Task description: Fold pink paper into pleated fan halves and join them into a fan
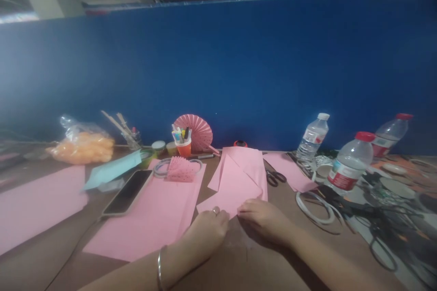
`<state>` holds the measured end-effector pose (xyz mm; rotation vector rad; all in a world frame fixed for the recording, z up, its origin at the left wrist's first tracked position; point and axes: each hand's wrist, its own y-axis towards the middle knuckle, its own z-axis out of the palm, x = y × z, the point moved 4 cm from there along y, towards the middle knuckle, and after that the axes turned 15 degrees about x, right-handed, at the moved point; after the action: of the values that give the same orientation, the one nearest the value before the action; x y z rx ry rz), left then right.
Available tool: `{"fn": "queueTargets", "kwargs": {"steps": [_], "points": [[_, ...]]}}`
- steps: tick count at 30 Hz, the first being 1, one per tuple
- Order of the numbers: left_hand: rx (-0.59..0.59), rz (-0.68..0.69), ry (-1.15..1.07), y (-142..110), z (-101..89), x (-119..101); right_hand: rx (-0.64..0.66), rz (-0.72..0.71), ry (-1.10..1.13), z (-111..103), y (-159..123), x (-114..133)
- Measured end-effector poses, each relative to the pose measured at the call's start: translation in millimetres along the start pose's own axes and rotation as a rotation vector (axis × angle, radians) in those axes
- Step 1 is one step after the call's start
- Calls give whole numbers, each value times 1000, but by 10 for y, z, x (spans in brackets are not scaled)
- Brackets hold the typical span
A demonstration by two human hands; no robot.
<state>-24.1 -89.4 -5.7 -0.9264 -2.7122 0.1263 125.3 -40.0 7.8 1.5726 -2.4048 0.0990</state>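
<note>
A sheet of pink paper point(235, 186) lies at a slant before me, on top of other pink sheets. My left hand point(210, 227), with a ring and a bracelet, has its fingers curled down on the sheet's near edge. At the lower right corner of the same sheet, my right hand point(262, 218) presses with its fingers together. Both thumbs are mostly hidden. Scissors point(276, 177) with dark handles lie just right of the paper. Farther back stand a pleated pink paper fan point(198, 132) and an orange-and-white cup of pens point(184, 147).
Left of my hands are a phone point(128, 193) on more pink paper point(150, 227), a light blue packet point(114, 170) and a bag of orange items point(83, 148). Rightward stand plastic bottles point(351, 163) amid tangled cords point(378, 232). A blue partition point(239, 63) closes the back.
</note>
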Motion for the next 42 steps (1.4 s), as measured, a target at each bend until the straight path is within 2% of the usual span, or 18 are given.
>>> {"fn": "queueTargets", "kwargs": {"steps": [3, 8, 12, 14, 16, 21, 23, 25, 28, 33, 37, 42], "points": [[-27, 11, -145, -182, 3, 52, -5, -6, 4, 120, -37, -107], [-13, 25, -286, -467, -5, 104, 56, 27, -3, 60, -13, -29], [46, -25, -338, -507, -50, 122, 116, 48, -46, 47, 57, 163], [60, -40, -352, -497, -70, 123, 137, 67, -51, 63, 55, 155], [68, -40, -364, -494, -83, 125, 136, 144, -55, 64, 3, 16], [84, -31, -393, -528, -73, 143, 69, 391, -172, -9, -263, -565], [79, -35, -414, -534, -72, 150, 33, 476, -218, -39, -347, -724], [76, -40, -438, -515, -81, 155, 13, 504, -244, -51, -380, -781], [91, -86, -501, -415, -96, 183, -33, 483, -265, -69, -368, -730], [28, -262, -635, -153, -106, 305, -102, 340, -220, -103, -314, -561], [-36, -356, -869, -10, -62, 379, -76, 273, -132, -91, -289, -511], [-6, -443, -1131, 135, 69, 402, -93, 278, -119, -97, -286, -504]]}}
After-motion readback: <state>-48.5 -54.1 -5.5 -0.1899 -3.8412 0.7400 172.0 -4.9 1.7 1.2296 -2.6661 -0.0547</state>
